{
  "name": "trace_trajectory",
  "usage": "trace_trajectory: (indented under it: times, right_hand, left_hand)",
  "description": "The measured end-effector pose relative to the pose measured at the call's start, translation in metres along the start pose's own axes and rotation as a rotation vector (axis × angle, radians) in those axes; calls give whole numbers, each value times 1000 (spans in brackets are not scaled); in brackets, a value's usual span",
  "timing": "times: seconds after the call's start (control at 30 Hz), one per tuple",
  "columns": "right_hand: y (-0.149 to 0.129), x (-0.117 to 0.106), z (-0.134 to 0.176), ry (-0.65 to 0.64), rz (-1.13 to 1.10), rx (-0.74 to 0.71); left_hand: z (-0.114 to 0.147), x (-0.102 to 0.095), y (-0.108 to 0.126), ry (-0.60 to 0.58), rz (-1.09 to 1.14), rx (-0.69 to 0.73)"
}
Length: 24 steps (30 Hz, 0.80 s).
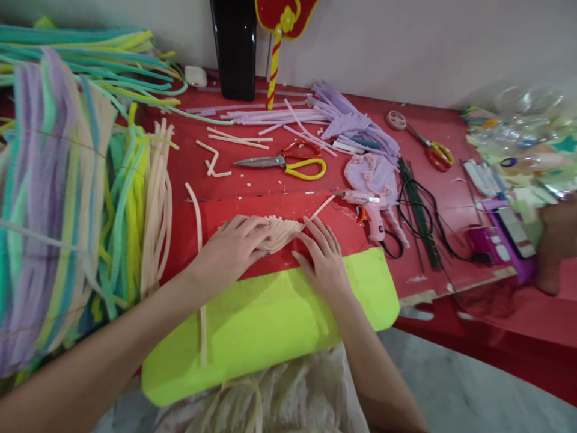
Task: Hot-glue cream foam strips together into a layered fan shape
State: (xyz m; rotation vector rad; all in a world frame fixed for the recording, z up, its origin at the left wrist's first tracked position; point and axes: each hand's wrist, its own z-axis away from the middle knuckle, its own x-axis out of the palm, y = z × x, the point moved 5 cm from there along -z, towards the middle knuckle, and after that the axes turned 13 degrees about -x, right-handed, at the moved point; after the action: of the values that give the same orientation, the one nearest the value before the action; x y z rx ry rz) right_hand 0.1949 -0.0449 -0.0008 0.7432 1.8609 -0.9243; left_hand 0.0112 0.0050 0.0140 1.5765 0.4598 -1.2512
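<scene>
A cream fan-shaped piece made of pipe cleaners (283,233) lies on the red work surface between my hands. My left hand (237,243) covers its left end, fingers curled and pressed together on it. At its right end, the bent fingertips of my right hand (323,255) grip the tapered tip. From that tip a single cream pipe cleaner (322,206) sticks out toward the upper right. Its far end is close to the nozzle of a pink glue gun (373,210). My fingers hide part of the piece. Red-and-yellow handled scissors (283,163) lie beyond it.
Bundles of coloured pipe cleaners (58,210) crowd the left side. Lilac pipe cleaners (351,120) and a lilac petal-like piece (367,171) lie behind the glue gun. A lime-green sheet (270,325) hangs over the front edge. A black phone (234,48) stands by the wall.
</scene>
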Motion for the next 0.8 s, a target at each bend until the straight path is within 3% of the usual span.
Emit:
trace_trajectory:
  times: [0.13, 0.23, 0.33, 0.5, 0.67, 0.8]
  right_hand:
    - [3, -4, 3, 83, -93, 22]
    - [6, -8, 6, 155, -176, 34]
    - [8, -11, 8, 210, -254, 75]
    - [14, -17, 13, 315, -378, 196]
    - [17, -22, 17, 383, -443, 208]
    - [17, -22, 18, 365, -440, 194]
  left_hand:
    - [-1, -7, 3, 23, 106, 3]
    - [-5, -24, 3, 170, 186, -55]
    - [-12, -36, 2, 268, 92, -157]
    - [-26, -28, 6, 124, -41, -216]
    - [-45, -4, 7, -23, 20, -215]
    - [-59, 1, 10, -41, 61, -281]
